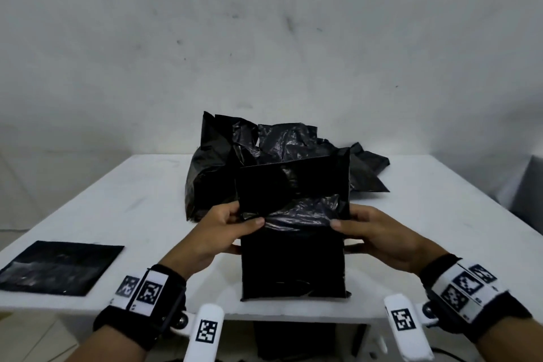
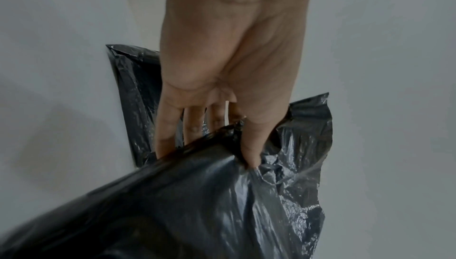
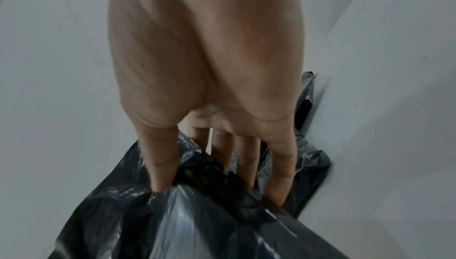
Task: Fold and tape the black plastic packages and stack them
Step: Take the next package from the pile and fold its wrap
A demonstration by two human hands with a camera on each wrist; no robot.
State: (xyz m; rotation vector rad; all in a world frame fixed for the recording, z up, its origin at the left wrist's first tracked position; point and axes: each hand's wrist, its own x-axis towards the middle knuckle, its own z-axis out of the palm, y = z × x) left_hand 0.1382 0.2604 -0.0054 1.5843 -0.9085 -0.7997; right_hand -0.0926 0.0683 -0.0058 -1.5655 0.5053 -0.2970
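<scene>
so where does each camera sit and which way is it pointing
Head: worn on the head, looking forward and down at the white table; shows both forearms, the left hand and the right hand holding the black package.
Left wrist: looks along the left hand to its fingers pinching black plastic.
Right wrist: looks along the right hand at the same package.
All three views share that package.

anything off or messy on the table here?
Nothing damaged or spilled. The heap of black bags at the back is crumpled and untidy, unlike the flat package at the near left. The left hand and right hand pinch the held package, its flap upright, not yet folded.
</scene>
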